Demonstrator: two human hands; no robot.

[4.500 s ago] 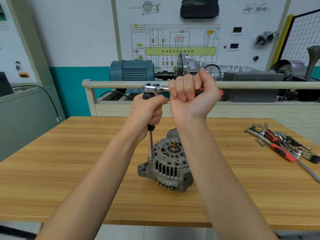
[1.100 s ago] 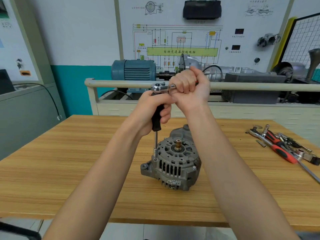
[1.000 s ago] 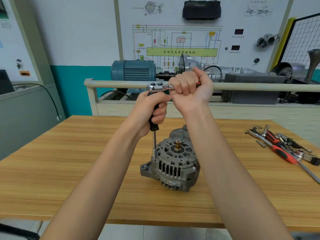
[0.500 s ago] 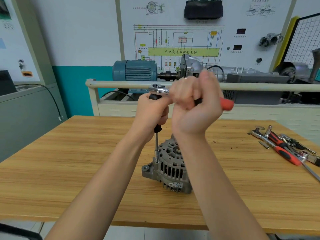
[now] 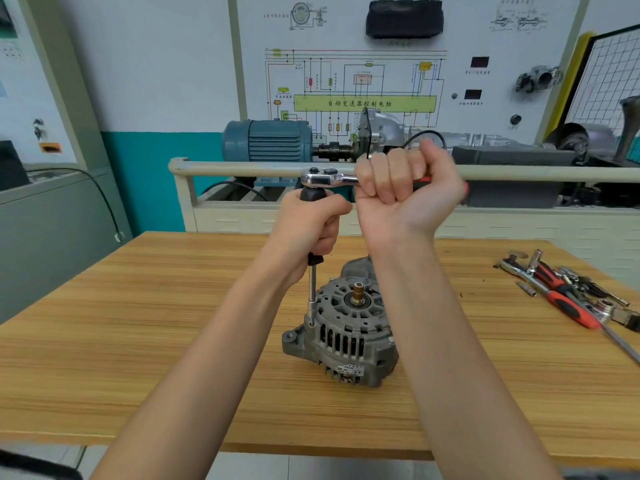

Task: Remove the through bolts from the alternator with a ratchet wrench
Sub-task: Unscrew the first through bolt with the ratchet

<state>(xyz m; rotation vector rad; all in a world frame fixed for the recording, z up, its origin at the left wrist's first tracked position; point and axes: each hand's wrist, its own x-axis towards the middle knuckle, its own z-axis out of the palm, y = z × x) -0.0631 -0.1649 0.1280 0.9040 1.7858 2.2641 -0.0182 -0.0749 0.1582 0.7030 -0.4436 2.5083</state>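
While both hands' fingers clamp the ratchet wrench (image 5: 327, 177) and its extension, the grey, slotted alternator (image 5: 341, 336) stands shaft-up.

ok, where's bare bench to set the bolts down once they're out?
Bare wood left of the alternator, out to the table edge, and a strip along the front edge. Some free wood between the alternator and the loose tools. The far right is crowded with those tools.
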